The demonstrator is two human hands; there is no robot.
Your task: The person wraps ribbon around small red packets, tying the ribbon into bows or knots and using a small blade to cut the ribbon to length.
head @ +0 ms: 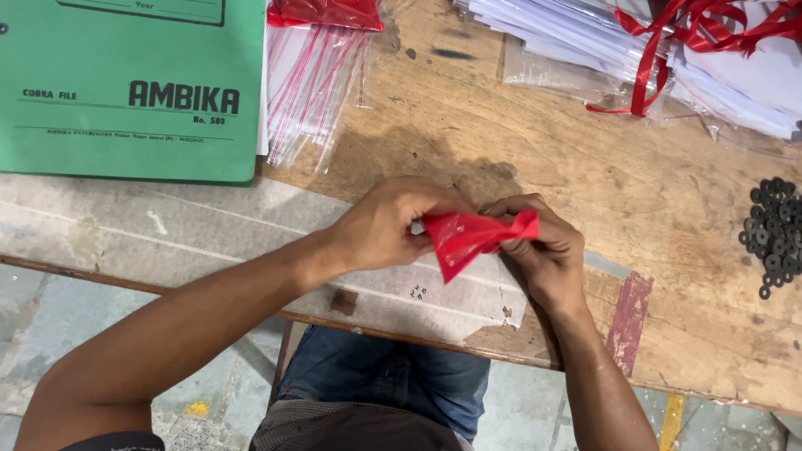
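Red plastic pouch (468, 238) | left hand (384, 227) grip pinched on it | right hand (543, 250) grip clenched round its other end

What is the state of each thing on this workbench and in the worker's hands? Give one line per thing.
Red plastic bag: crumpled, pinched between both hands above the bench.
Left hand: closed on the bag's left end.
Right hand: closed on the bag's right end.
Green file folder: shut, lying flat.
Clear zip bags: flat, loosely stacked.
Black washers: heaped loose at the bench's right edge.
Red ribbon: loose across the white stack.
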